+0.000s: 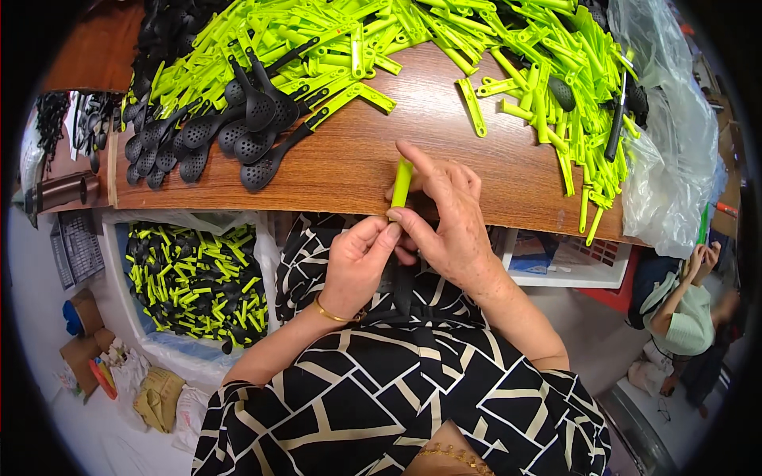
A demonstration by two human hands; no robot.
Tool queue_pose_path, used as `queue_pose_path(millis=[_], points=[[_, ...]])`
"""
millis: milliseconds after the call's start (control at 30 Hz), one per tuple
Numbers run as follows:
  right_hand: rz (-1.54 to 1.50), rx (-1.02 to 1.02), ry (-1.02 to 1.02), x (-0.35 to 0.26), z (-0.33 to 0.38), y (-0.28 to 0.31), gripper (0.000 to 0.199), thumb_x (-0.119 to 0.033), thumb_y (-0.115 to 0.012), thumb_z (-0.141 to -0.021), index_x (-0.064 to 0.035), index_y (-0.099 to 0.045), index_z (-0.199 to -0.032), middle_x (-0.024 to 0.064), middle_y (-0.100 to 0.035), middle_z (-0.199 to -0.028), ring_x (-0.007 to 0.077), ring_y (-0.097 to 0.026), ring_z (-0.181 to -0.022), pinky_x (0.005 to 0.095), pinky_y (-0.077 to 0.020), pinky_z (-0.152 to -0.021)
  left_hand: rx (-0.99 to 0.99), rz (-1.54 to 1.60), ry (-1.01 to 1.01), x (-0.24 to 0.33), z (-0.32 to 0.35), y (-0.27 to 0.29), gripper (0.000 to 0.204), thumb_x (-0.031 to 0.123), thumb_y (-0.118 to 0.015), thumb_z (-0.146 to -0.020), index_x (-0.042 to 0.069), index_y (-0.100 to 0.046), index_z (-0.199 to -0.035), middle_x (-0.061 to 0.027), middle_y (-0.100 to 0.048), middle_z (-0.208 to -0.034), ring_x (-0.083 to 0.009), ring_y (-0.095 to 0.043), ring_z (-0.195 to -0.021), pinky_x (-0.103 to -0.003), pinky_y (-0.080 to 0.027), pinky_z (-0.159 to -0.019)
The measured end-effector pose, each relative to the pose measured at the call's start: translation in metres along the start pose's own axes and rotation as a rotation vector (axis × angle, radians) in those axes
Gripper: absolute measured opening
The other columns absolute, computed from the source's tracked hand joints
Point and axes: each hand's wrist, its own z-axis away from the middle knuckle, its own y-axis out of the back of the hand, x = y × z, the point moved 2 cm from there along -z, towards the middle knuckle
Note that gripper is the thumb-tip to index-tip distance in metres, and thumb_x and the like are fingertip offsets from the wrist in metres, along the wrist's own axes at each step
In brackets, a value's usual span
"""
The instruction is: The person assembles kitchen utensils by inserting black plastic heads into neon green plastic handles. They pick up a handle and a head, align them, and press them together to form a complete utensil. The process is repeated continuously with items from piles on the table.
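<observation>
Just past the table's near edge, a lime-green handle [402, 184] stands nearly upright in my right hand [451, 210]. The right thumb presses its lower end, and the index finger is stretched out along the far side. My left hand [359, 255] is closed in a pinch right below that end, its thumb and fingertips meeting the right thumb. What the left fingers grip is hidden. A dark shape hangs under the hands, hard to tell from the patterned black dress. Black slotted spoons [262, 166], some with green handles fitted, lie in a cluster on the table's left.
Loose green handles [444, 32] heap along the far side and down the right of the brown table [357, 159]. A lined bin [270, 274] at lower left holds green-and-black pieces. Clear plastic sheeting [667, 159] hangs at right. Another person [684, 321] sits at far right.
</observation>
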Motion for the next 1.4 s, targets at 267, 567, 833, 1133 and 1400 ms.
queue_pose_path(millis=[267, 567, 833, 1133, 1400], points=[[0.085, -0.033, 0.023, 0.001, -0.004, 0.008, 0.077, -0.017, -0.085, -0.081, -0.0108, -0.054, -0.152, 0.0141, -0.063, -0.131, 0.0347, -0.053, -0.13, 0.0485, -0.0337, -0.112, -0.021, 0.107, 0.145, -0.001, 0.007, -0.002, 0.027, 0.017, -0.053, -0.114, -0.005, -0.069, -0.114, -0.0094, -0.075, -0.101, -0.0147, -0.073, -0.087, -0.027, -0.06, -0.082], [0.126, -0.01, 0.035, -0.001, -0.001, 0.001, 0.08, -0.016, -0.086, -0.079, -0.014, -0.053, -0.152, 0.0102, -0.063, -0.135, 0.0334, -0.053, -0.13, 0.0489, -0.0321, -0.112, 0.084, -0.013, -0.071, -0.017, 0.0, -0.003, 0.02, 0.012, -0.06, -0.111, -0.004, -0.072, -0.114, -0.0045, -0.076, -0.093, -0.0114, -0.072, -0.088, -0.026, -0.058, -0.083], [0.105, -0.06, 0.054, 0.0, -0.003, 0.006, 0.079, -0.018, -0.082, -0.084, -0.0143, -0.049, -0.156, 0.0092, -0.067, -0.129, 0.0306, -0.056, -0.125, 0.0489, -0.0298, -0.114, 0.034, 0.18, -0.056, -0.023, -0.007, -0.001, 0.026, 0.016, -0.066, -0.108, -0.004, -0.072, -0.124, -0.0084, -0.077, -0.106, -0.0133, -0.072, -0.087, -0.027, -0.058, -0.084], [-0.075, -0.071, 0.023, 0.014, 0.0, 0.01, 0.057, -0.026, -0.075, -0.097, -0.013, -0.057, -0.15, 0.0051, -0.069, -0.101, 0.0209, -0.063, -0.105, 0.0466, -0.0274, -0.118, 0.133, 0.152, 0.076, 0.004, 0.014, 0.005, 0.031, 0.016, -0.07, -0.105, -0.002, -0.066, -0.131, -0.0108, -0.077, -0.105, -0.011, -0.067, -0.083, -0.025, -0.055, -0.081], [0.06, 0.04, 0.277, 0.016, -0.069, 0.033, 0.032, -0.016, -0.078, -0.093, -0.0039, -0.071, -0.122, 0.0166, -0.07, -0.12, 0.0359, -0.065, -0.113, 0.0455, -0.0523, -0.097, 0.474, -0.143, -0.228, 0.012, 0.054, 0.051, 0.027, 0.001, -0.062, -0.105, -0.004, -0.061, -0.131, -0.0143, -0.076, -0.109, -0.0149, -0.073, -0.093, -0.026, -0.058, -0.08]])
